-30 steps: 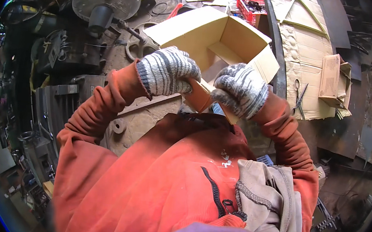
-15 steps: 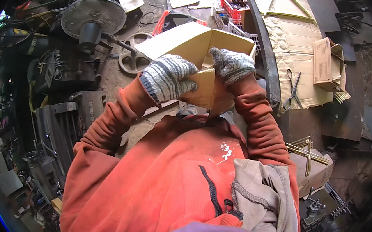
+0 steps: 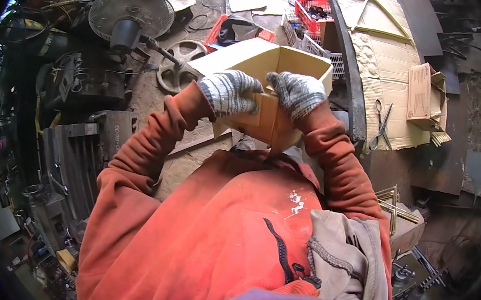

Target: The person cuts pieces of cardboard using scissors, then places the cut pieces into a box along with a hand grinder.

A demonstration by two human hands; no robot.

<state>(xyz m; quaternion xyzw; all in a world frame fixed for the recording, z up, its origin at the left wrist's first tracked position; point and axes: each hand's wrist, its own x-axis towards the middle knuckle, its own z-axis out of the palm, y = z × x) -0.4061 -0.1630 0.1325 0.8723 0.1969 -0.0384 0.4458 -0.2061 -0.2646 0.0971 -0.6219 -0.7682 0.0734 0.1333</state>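
Note:
An unfolded cardboard box [image 3: 249,58] is held up in front of my body, its pale inside facing upward and its flaps spread. My left hand [image 3: 232,93], in a grey-and-white striped knit glove, is closed over a near panel, fingers curled round its edge. Close beside it, my right hand [image 3: 299,94], gloved alike, pinches the box near the corner, thumb side toward the left hand. A narrow brown panel hangs below and between the two hands. The fingertips behind the cardboard are hidden.
To the left stand a round fan [image 3: 130,18] and a spoked metal wheel [image 3: 179,66]. On the right, scissors [image 3: 381,127] and a small carton [image 3: 425,94] lie on flattened cardboard [image 3: 379,59]. Red crates [image 3: 313,14] sit beyond the box. Metal rods [image 3: 395,207] lie lower right.
Both hands have drawn slightly closer together at the near corner of the box and still grip it. The whole view has shifted a little.

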